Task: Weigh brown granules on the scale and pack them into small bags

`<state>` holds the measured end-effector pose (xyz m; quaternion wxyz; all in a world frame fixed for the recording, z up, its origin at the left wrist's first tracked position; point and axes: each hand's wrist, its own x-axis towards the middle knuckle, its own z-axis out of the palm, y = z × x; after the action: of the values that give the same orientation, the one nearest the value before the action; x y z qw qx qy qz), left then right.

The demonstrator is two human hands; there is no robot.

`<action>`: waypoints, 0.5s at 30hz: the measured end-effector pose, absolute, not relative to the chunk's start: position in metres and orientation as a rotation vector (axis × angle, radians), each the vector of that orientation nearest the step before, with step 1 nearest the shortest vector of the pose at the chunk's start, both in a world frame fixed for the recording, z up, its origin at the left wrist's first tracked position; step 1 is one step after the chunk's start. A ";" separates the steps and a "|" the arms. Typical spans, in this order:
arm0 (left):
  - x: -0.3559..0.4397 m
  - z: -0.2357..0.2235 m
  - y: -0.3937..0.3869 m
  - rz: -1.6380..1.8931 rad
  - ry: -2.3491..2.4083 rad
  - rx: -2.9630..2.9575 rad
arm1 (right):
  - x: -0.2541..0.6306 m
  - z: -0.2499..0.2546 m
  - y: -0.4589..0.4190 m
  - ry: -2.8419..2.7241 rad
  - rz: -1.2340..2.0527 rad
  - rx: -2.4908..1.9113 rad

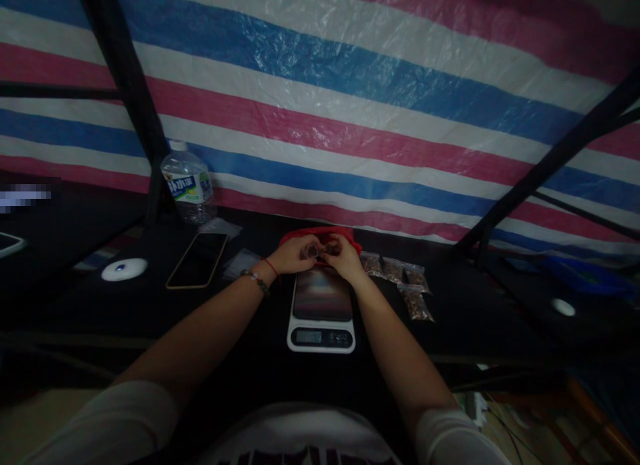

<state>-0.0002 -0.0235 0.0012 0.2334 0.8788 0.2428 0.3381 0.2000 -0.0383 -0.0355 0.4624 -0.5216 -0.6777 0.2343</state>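
Holds a small clear bag [311, 251] between bunched fingers of the left hand [294, 253], directly in front of a red bag [321, 233]. Brings the right hand [346, 257] in close beside it, with fingertips narrowed near some brown bits [330, 248]; cannot tell whether these are gripped, the fingers hiding most of them. Places both hands just above the far end of a scale [323, 305], white-framed, with its display facing the wearer; cannot read the digits. Shows four filled bags [393, 270] to the right of the right hand, three in a row and one nearer, all lying on the black table [465, 301]. Has flat clear bags [241, 263] beside the left wrist, then a phone [197, 261], screen dark, and a white round object [125, 269] farther left. Includes a labelled bottle [189, 188], upright behind the phone, near the striped sheet [350, 128].
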 end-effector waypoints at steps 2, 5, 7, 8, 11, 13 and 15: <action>0.001 0.000 -0.023 0.928 0.705 2.411 | 0.200 -0.036 -0.038 -1.665 0.580 -1.278; 0.002 -0.002 -0.021 0.956 0.765 2.394 | 0.199 -0.035 -0.039 -1.656 0.574 -1.286; 0.002 -0.003 -0.020 0.967 0.803 2.387 | 0.199 -0.034 -0.040 -1.652 0.566 -1.291; 0.002 -0.004 -0.019 0.975 0.826 2.385 | 0.199 -0.033 -0.040 -1.650 0.566 -1.292; 0.001 -0.004 -0.019 1.035 0.852 2.379 | 0.199 -0.032 -0.042 -1.642 0.576 -1.288; 0.000 -0.002 -0.021 1.062 0.815 2.385 | 0.199 -0.032 -0.042 -1.634 0.587 -1.288; 0.000 0.000 -0.023 1.039 0.760 2.403 | 0.199 -0.033 -0.042 -1.627 0.605 -1.290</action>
<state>-0.0003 -0.0230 0.0002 0.2065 0.8625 0.2729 0.3728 0.1994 -0.0415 -0.0328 0.4701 -0.5265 -0.6641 0.2467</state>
